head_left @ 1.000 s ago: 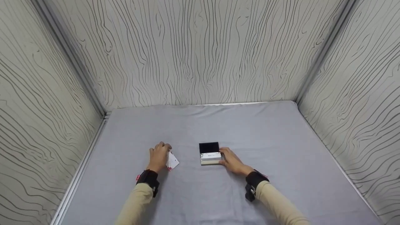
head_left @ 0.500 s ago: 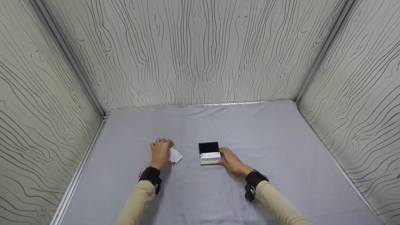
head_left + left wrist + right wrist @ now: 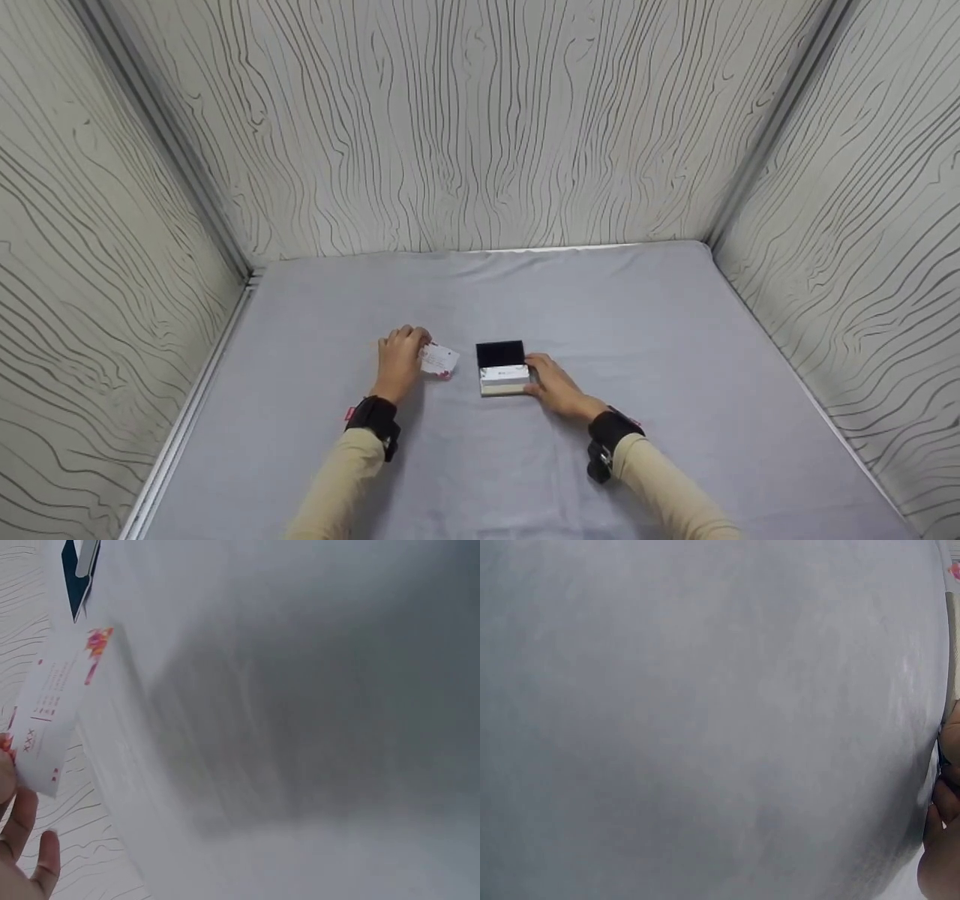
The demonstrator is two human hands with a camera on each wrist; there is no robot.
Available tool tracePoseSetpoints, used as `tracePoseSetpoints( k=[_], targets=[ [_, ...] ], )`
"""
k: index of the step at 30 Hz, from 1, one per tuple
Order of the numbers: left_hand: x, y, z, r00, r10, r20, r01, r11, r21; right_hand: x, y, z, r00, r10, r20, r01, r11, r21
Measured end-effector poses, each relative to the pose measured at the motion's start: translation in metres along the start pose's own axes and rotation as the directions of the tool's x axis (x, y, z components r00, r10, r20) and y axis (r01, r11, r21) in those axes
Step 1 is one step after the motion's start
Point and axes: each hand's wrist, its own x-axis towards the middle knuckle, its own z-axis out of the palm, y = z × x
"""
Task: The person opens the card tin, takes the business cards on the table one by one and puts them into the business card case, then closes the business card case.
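Observation:
My left hand (image 3: 401,361) pinches a white business card (image 3: 439,361) with red floral corners, held above the cloth just left of the box. In the left wrist view the printed card (image 3: 54,705) shows small lines of text, and the fingertips grip its lower end. An open card box (image 3: 504,380) with a dark lid interior stands in the middle, holding white cards. My right hand (image 3: 561,390) grips the box's right side, thumb at the front and fingers toward the back. Only part of that hand (image 3: 946,802) shows at the right wrist view's edge.
A grey cloth (image 3: 600,307) covers the table. Wood-grain patterned panels (image 3: 480,127) rise at the back and on both sides. Black camera straps sit on both wrists.
My left hand has moved right and slightly away from me with the business card, which has turned and come closer to the box. The right hand and box stay in place.

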Motion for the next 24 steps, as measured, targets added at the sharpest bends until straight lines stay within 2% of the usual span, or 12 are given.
tracePoseSetpoints(
  k=[7,11,18,24],
  targets=[
    [0.002,0.007,0.010,0.995,0.084,-0.058,-0.086,0.995,-0.050,0.000,0.000,-0.002,0.993,-0.111,-0.031,0.111,0.994,-0.012],
    [0.003,0.013,0.017,0.991,0.116,-0.069,-0.120,0.991,-0.059,0.000,0.000,-0.001,0.996,-0.087,-0.021,0.087,0.996,-0.003],
    [0.004,0.022,0.025,0.990,0.139,-0.009,-0.138,0.980,-0.140,0.000,0.001,0.000,0.998,-0.060,-0.014,0.060,0.998,0.000],
    [0.005,0.032,0.030,0.983,0.185,0.023,-0.178,0.968,-0.178,0.000,0.001,0.000,0.999,-0.033,-0.007,0.033,0.999,0.007]
  ],
)
